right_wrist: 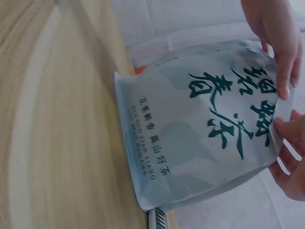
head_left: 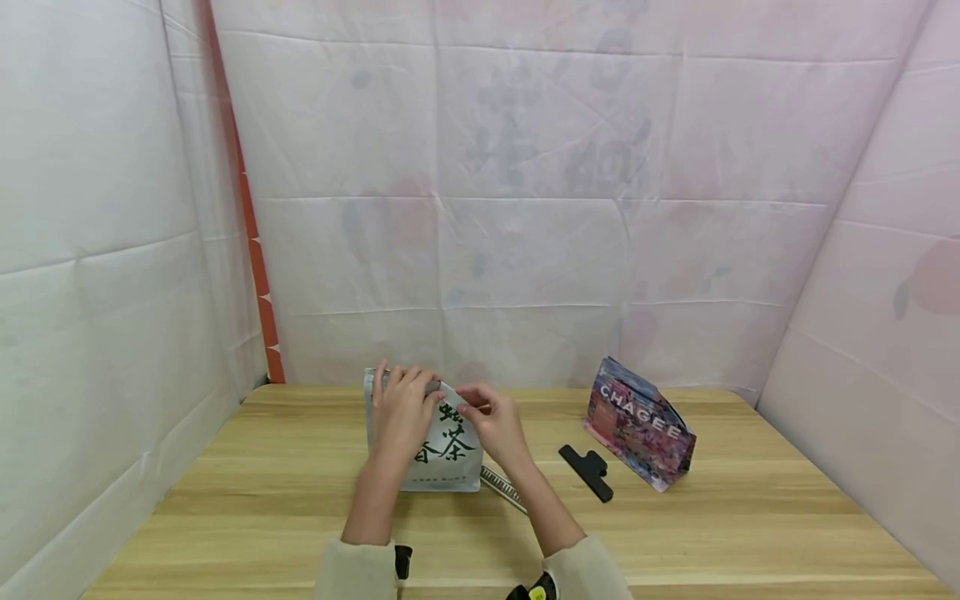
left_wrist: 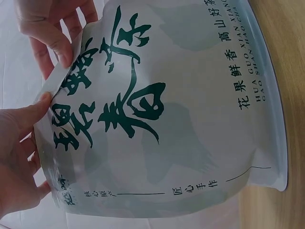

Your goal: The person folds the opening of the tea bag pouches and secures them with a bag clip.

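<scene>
A pale grey-green tea pouch (head_left: 457,467) with dark green Chinese characters stands upright on the table. My left hand (head_left: 405,417) is at its top left edge, its thumb on the printed front and several fingers behind. Higher on the right side, my right hand (head_left: 498,421) pinches the top edge between thumb and fingers. Between the two thumbs in the left wrist view, a narrow pale strip (left_wrist: 58,78) of the top edge is turned over. The right wrist view shows both thumbs on the front of the pouch (right_wrist: 190,138), close together.
By the pouch's lower right corner lies a narrow pale strip with dark slots (head_left: 504,489), partly hidden. Further right is a black bag clip (head_left: 587,472). A colourful CHAGEE bag (head_left: 637,429) stands tilted behind it. White cloth hangs round the wooden table (head_left: 262,500).
</scene>
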{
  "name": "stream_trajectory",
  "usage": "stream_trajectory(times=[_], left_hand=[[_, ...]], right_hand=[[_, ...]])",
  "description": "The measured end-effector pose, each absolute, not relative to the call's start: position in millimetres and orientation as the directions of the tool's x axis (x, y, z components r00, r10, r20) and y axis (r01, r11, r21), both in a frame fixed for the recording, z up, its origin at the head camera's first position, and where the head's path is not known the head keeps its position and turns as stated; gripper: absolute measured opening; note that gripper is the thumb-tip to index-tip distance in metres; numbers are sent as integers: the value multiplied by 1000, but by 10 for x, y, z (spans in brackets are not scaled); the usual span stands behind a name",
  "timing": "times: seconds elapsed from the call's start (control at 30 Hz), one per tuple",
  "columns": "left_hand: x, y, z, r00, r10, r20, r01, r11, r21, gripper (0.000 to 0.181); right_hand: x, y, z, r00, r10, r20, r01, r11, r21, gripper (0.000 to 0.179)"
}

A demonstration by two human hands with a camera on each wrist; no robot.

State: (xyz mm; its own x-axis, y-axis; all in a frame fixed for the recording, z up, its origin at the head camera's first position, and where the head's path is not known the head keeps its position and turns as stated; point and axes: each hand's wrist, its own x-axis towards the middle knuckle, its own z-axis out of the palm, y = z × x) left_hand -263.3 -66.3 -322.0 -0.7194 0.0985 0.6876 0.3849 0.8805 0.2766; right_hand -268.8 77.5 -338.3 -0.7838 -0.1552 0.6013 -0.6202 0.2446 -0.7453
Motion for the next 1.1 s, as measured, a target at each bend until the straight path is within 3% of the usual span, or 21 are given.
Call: stream_trajectory(times=[0.13, 0.47, 0.83, 1.1], left_hand=[[-2637, -659, -3223, -718, 94, 690, 387, 877, 284, 15], [-2635, -668, -3215, -714, 102, 692, 390, 879, 273, 16], [-2621, -714, -3192, -755, 129, 643, 390, 876, 282, 25], [-2658, -730, -3228, -740, 100, 665, 351, 901, 255, 30]], right_hand=[[-2691, 774, -3387, -800, -154, 579, -599, 240, -764, 15], [-2919, 927, -3545, -806, -309, 505, -588, 326, -740, 16], [-2923, 888, -3577, -814, -241, 529, -581, 348, -736, 13], [-2943, 920, -3577, -810, -277, 517, -586, 349, -731, 13]])
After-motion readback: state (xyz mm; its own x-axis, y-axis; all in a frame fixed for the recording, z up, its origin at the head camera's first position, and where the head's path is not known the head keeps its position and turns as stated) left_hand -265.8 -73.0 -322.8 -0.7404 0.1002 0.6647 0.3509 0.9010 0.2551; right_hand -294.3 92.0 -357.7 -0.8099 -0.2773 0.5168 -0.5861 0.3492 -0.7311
